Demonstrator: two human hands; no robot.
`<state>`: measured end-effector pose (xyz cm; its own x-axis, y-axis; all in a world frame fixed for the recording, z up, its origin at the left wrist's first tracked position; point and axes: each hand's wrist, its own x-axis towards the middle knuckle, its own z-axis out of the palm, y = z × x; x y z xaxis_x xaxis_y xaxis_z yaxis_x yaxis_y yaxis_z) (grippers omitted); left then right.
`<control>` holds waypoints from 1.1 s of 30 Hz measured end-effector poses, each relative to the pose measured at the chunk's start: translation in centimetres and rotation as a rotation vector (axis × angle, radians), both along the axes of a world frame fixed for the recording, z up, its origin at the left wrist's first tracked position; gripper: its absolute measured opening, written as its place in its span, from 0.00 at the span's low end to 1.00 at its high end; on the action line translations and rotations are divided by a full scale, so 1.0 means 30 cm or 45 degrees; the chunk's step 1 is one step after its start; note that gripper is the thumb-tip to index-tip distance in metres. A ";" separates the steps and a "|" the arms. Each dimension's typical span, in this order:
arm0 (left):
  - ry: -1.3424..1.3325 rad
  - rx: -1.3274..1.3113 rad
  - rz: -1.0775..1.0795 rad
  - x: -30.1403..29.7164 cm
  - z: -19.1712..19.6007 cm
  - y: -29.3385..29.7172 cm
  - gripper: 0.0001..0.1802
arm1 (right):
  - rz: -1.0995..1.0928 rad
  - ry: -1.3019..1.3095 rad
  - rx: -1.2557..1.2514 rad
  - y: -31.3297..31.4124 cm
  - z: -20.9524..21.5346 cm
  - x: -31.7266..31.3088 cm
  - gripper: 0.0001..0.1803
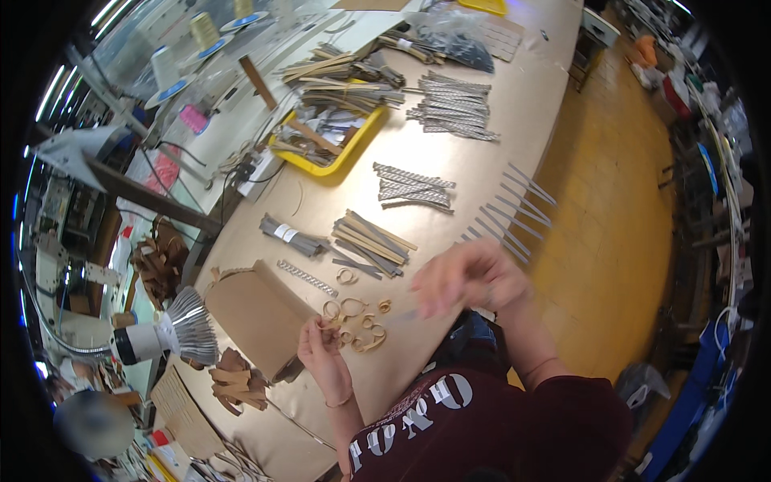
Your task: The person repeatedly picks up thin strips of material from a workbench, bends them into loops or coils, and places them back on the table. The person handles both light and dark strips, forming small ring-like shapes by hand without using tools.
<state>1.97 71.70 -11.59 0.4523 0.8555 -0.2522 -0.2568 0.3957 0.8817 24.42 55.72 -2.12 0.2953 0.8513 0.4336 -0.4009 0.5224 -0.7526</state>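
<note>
My left hand is at the edge of a loose group of curled tan strips, its thumb and fingers pinched together by the nearest curls. What lies between those fingertips is too small to make out. My right hand hovers to the right of the curls, over the table's near side, smeared by motion. A faint greyish streak shows by its fingers, too blurred to name. One tan ring lies a little beyond the group. Beside it rests a braided grey-and-white strip.
A brown cardboard piece lies left of my left hand. Further off are grey and tan strip bundles, braided strips, and a yellow tray of scraps. Thin grey strips line the right table edge. A lamp stands at left.
</note>
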 end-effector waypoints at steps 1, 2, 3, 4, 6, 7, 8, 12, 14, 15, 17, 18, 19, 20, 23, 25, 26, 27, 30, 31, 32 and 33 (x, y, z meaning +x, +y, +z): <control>0.115 0.084 -0.015 -0.006 -0.007 -0.014 0.10 | -0.072 -0.004 0.058 -0.047 0.006 0.048 0.05; 0.236 0.157 -0.018 -0.011 -0.015 -0.029 0.10 | -0.304 -0.033 0.027 -0.093 0.004 0.080 0.06; 0.297 0.274 -0.064 -0.011 -0.024 -0.049 0.09 | -0.443 -0.083 0.000 -0.137 -0.002 0.134 0.05; 0.365 0.376 -0.097 -0.011 -0.035 -0.070 0.09 | -0.647 -0.158 -0.312 -0.201 -0.006 0.182 0.06; 0.519 0.648 -0.132 -0.004 -0.066 -0.115 0.07 | -0.978 -0.342 -0.896 -0.304 -0.039 0.294 0.08; 0.604 0.819 -0.138 -0.001 -0.083 -0.138 0.07 | -1.094 -0.475 -1.091 -0.327 -0.078 0.358 0.10; 0.686 0.992 -0.144 0.004 -0.101 -0.157 0.06 | -1.197 -0.549 -1.286 -0.348 -0.115 0.426 0.11; 0.838 1.471 -0.244 0.002 -0.165 -0.204 0.05 | -1.368 -0.807 -1.612 -0.416 -0.268 0.606 0.14; 0.865 1.443 -0.307 -0.010 -0.181 -0.207 0.06 | -1.406 -0.846 -1.551 -0.420 -0.315 0.670 0.15; 0.869 1.420 -0.304 -0.014 -0.187 -0.208 0.06 | -1.419 -0.851 -1.540 -0.418 -0.332 0.695 0.16; 0.896 1.461 -0.297 -0.020 -0.193 -0.208 0.06 | -1.398 -0.809 -1.555 -0.407 -0.353 0.740 0.18; 0.920 1.525 -0.297 -0.022 -0.193 -0.207 0.07 | -1.390 -0.778 -1.568 -0.400 -0.362 0.756 0.19; 0.974 1.547 -0.300 -0.023 -0.194 -0.209 0.07 | -1.385 -0.726 -1.567 -0.395 -0.370 0.767 0.20; 0.952 1.514 -0.291 -0.023 -0.195 -0.210 0.07 | -1.382 -0.666 -1.573 -0.389 -0.378 0.776 0.22; 0.960 1.363 -0.276 -0.022 -0.194 -0.217 0.08 | -1.355 -0.624 -1.701 -0.373 -0.400 0.792 0.23; 0.950 1.332 -0.275 -0.021 -0.192 -0.220 0.08 | -1.353 -0.640 -1.798 -0.362 -0.409 0.794 0.24; 0.967 1.365 -0.277 -0.020 -0.190 -0.220 0.07 | -1.363 -0.650 -1.837 -0.357 -0.409 0.795 0.25; 0.983 1.368 -0.278 -0.020 -0.189 -0.221 0.07 | -1.372 -0.660 -1.877 -0.353 -0.410 0.793 0.26; 0.978 1.352 -0.272 -0.016 -0.188 -0.221 0.07 | -1.517 -0.962 -2.140 -0.343 -0.402 0.789 0.33; 0.948 1.339 -0.260 -0.014 -0.189 -0.222 0.07 | -1.508 -0.900 -2.205 -0.344 -0.400 0.788 0.35; 0.975 1.378 -0.256 -0.013 -0.189 -0.223 0.07 | -1.465 -0.828 -2.261 -0.346 -0.396 0.786 0.37; 0.979 1.413 -0.247 -0.011 -0.191 -0.223 0.07 | -1.442 -0.776 -2.294 -0.348 -0.396 0.782 0.40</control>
<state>1.65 65.01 -17.31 0.6456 0.7106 0.2797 0.4167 -0.6348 0.6507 47.87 45.28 -13.99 0.9829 -0.0419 -0.1793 -0.1185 -0.8891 -0.4422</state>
